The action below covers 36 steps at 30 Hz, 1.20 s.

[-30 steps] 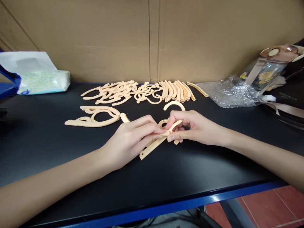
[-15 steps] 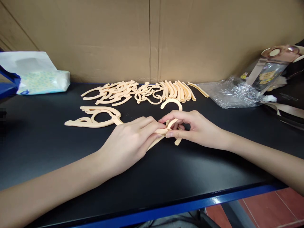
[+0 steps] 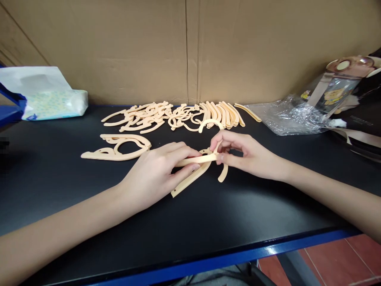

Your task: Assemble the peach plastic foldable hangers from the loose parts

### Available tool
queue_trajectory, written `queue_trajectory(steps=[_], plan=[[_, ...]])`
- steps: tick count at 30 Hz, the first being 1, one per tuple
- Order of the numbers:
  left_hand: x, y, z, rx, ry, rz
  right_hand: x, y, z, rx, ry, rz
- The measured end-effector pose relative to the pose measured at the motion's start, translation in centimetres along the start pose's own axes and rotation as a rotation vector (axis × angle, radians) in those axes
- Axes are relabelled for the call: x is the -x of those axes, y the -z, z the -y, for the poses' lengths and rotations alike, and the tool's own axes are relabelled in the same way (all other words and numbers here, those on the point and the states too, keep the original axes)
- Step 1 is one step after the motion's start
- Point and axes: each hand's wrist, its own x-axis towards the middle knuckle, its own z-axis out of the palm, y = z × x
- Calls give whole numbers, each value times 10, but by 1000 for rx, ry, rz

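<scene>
From the head view, the left hand (image 3: 160, 171) has a slim cream bar (image 3: 205, 159) pinched between thumb and fingers, and the right hand (image 3: 248, 157) grips its other end, fingers curled! The bar sits between the two hands, above the black table (image 3: 268, 222). A second strip (image 3: 188, 182) slants just below it, a curved hook (image 3: 210, 121) arches beyond, and a folded hanger (image 3: 127, 156) lies left, near the left hand.
</scene>
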Motion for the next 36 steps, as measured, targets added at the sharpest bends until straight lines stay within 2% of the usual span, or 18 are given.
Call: queue_trajectory(steps=[5, 8, 14, 22, 29, 34, 36], plan=[[-1, 2, -2, -49, 7, 2, -3, 5, -2, -44, -25, -162], [1, 1, -5, -69, -12, 6, -3, 3, -1, -35, -21, -193], [5, -2, -4, -38, -100, -36, 2, -1, -4, 78, 45, -143], [7, 0, -4, 96, -245, -17, 10, -7, 12, -119, 73, 53], [6, -1, -5, -4, -220, -15, 6, -8, 12, -157, 37, 20], [5, -6, -20, -142, -352, -157, 10, -22, 23, -36, 144, -14], [5, -8, -26, -167, -380, -192, 12, -29, 28, 34, 146, -24]])
